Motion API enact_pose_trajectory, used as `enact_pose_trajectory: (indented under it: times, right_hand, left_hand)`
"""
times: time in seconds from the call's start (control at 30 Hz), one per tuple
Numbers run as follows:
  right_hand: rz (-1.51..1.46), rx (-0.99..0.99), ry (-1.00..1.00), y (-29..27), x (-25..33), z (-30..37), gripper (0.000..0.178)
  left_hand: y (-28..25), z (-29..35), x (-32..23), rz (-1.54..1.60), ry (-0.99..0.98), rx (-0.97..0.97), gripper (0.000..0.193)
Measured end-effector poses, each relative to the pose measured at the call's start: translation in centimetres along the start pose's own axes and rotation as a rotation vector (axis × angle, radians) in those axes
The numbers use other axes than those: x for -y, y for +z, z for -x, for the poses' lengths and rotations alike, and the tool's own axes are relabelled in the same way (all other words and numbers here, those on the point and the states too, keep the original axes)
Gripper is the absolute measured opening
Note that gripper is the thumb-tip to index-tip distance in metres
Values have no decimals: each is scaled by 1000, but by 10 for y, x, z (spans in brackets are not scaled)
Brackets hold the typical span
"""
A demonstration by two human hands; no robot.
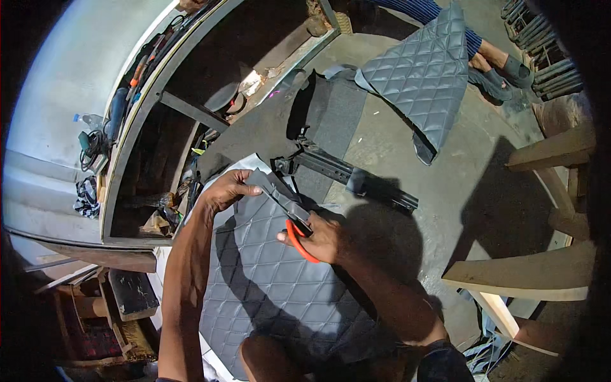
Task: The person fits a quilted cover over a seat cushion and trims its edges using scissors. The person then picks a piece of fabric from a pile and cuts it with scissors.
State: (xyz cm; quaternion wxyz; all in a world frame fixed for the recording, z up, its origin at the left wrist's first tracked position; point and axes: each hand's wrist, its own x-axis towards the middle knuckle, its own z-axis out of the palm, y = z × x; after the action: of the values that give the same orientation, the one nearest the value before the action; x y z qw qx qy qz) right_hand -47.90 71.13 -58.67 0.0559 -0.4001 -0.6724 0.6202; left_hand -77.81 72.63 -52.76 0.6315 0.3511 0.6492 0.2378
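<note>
Hard, bright light throws sharp shadows [487, 207] across the grey floor [382, 149]. Along the floor's left edge stands an open-fronted cabinet [193, 111] with dark compartments; wooden frames [519, 275] line its right edge.

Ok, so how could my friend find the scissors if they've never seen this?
Look for the big grey quilted sheet in the lower middle of the picture. Near its top, the person's right hand holds the scissors. A bright orange handle makes them stand out from the grey sheet.
</note>
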Motion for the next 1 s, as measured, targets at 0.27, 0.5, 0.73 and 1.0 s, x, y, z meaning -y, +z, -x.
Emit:
enact_pose_trajectory:
  times: [0.27,0.5,0.73,1.0]
  right_hand:
    - [-56,-147,-217,19,-26,-12,64]
    - [-115,-281,-445,21,-40,-14,44]
    - [-117,-307,-458,18,-24,-6,44]
    - [-244,-242,-398,21,-28,-10,44]
  left_hand:
    - [7,0,-3,-23,35,-15,33]
    - [5,1,-7,49,-1,-34,16]
    - [-10,1,-1,-61,-20,-126,17]
    - [-2,5,-10,-38,-50,-122,16]
